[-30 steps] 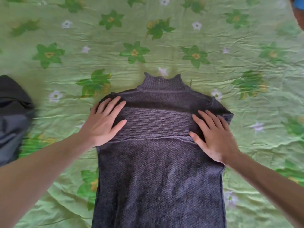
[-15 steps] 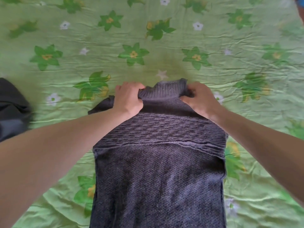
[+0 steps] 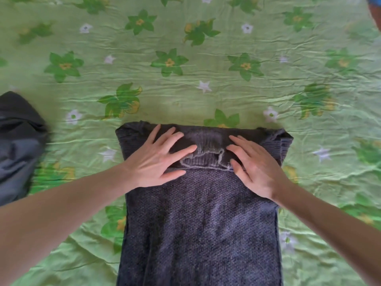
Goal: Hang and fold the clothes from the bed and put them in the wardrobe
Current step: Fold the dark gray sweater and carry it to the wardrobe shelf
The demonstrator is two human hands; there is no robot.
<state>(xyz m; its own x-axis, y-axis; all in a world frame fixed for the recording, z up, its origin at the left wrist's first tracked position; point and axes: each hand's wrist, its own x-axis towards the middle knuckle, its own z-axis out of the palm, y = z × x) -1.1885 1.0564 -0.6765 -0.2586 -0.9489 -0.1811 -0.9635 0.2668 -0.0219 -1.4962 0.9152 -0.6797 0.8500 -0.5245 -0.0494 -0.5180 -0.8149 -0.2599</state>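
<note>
A bed (image 3: 226,83) under a light green sheet, wrinkled, with big green flowers and small white ones. On it, in the middle near the front: a dark grey knitted sweater (image 3: 202,228), lying flat, top part folded down over itself. At the left edge, well apart from the sweater: a heap of dark cloth (image 3: 18,145).

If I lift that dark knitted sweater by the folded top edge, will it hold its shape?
Probably not. The sweater is soft knit, folded under flat hands, so it would likely droop and unfold. Its thick weave suggests some weight, and it should grip the sheet rather than slide.
</note>
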